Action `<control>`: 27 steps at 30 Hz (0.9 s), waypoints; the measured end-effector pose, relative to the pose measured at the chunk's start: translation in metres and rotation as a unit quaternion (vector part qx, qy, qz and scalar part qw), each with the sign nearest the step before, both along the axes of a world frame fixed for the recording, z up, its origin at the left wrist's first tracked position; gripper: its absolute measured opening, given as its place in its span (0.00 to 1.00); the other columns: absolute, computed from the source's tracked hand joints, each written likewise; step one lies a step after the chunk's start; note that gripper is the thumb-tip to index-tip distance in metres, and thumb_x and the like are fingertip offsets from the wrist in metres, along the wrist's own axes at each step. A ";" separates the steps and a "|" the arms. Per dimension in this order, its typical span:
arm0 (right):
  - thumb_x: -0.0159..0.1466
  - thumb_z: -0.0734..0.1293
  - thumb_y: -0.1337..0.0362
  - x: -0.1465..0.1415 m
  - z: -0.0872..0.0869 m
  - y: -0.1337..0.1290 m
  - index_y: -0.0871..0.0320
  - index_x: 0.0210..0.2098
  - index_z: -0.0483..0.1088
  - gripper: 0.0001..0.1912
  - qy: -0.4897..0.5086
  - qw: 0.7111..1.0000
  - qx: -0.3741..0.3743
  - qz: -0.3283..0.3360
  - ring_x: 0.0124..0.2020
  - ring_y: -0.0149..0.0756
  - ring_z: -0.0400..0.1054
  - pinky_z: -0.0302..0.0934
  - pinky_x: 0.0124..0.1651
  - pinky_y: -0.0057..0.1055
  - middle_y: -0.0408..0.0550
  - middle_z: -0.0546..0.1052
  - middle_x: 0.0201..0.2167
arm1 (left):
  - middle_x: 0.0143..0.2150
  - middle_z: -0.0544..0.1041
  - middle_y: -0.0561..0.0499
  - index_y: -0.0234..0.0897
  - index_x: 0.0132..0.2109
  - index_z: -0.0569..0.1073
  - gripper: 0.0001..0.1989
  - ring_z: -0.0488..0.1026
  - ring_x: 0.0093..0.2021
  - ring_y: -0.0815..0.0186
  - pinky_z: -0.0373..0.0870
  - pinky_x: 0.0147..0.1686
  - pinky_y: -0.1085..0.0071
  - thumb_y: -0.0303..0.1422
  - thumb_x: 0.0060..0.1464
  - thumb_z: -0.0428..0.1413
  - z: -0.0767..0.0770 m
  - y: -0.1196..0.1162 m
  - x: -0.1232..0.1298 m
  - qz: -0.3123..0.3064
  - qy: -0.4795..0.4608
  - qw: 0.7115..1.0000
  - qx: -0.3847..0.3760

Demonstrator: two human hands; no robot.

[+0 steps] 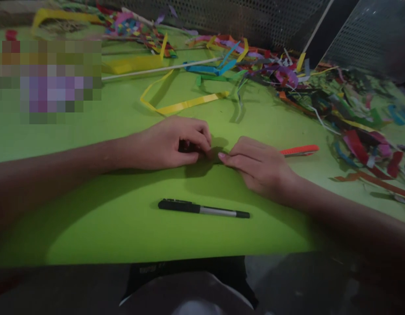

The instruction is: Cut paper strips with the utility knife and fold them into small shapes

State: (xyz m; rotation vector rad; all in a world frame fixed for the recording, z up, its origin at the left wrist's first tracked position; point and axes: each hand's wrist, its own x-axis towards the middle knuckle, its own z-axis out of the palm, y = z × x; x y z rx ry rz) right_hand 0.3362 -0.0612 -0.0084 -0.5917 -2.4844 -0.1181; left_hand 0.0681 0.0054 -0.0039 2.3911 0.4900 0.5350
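Over the middle of the green table, my left hand (174, 144) has curled fingers, with the fingertips close to the thumb. Just right of it, my right hand (261, 164) is closed, its thumb pressed to the fingers. A small gap separates the two hands, and anything they pinch is too small or dark to make out. An orange-red cutter (301, 151) lies partly behind my right hand. Nearer the front edge lies a black and silver pen (222, 212), touched by neither hand.
Beyond my hands on the green table (107, 236) lie a folded yellow strip (186, 104), blue paper (202, 68) and a thin stick (163, 68). Heaps of coloured strips (284, 74) run along the back and right. A perforated metal panel (255, 22) stands behind. The upper left is pixelated.
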 end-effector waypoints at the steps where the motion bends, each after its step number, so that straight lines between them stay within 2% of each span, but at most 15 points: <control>1: 0.77 0.66 0.75 0.001 0.000 -0.001 0.61 0.44 0.76 0.07 -0.002 1.000 0.006 -0.006 0.37 0.35 0.72 0.71 0.39 0.32 0.48 0.79 0.37 | 0.47 0.84 0.48 0.40 0.45 0.86 0.12 0.80 0.44 0.64 0.74 0.47 0.71 0.24 0.63 0.57 0.000 0.000 -0.001 0.000 -0.001 1.000 0.000; 5: 0.77 0.65 0.76 0.003 0.002 -0.002 0.62 0.51 0.77 0.09 -0.033 0.998 0.046 -0.039 0.39 0.37 0.74 0.73 0.41 0.33 0.49 0.81 0.38 | 0.47 0.84 0.47 0.39 0.45 0.86 0.12 0.80 0.45 0.64 0.74 0.47 0.71 0.24 0.64 0.58 0.000 0.001 -0.002 0.004 0.000 1.000 -0.002; 10: 0.76 0.65 0.76 0.003 0.003 -0.003 0.60 0.46 0.77 0.10 -0.051 0.996 0.048 -0.051 0.38 0.37 0.74 0.73 0.42 0.34 0.49 0.81 0.38 | 0.49 0.84 0.47 0.38 0.45 0.86 0.12 0.81 0.46 0.64 0.75 0.48 0.71 0.24 0.64 0.58 0.002 0.000 -0.002 0.002 0.008 1.000 -0.007; 17: 0.73 0.65 0.80 0.005 0.004 -0.004 0.61 0.47 0.77 0.11 -0.036 0.998 0.025 -0.037 0.37 0.39 0.73 0.73 0.40 0.35 0.50 0.81 0.38 | 0.48 0.84 0.47 0.38 0.44 0.86 0.11 0.81 0.46 0.64 0.75 0.48 0.71 0.24 0.64 0.58 0.001 0.000 -0.002 0.001 -0.003 1.000 -0.009; 27: 0.72 0.68 0.78 0.006 0.008 -0.007 0.58 0.44 0.77 0.10 -0.020 0.998 0.026 -0.057 0.35 0.39 0.73 0.72 0.37 0.36 0.49 0.79 0.35 | 0.49 0.84 0.47 0.39 0.45 0.87 0.12 0.81 0.46 0.63 0.76 0.51 0.69 0.26 0.64 0.58 0.005 -0.001 -0.001 0.010 0.022 0.999 -0.027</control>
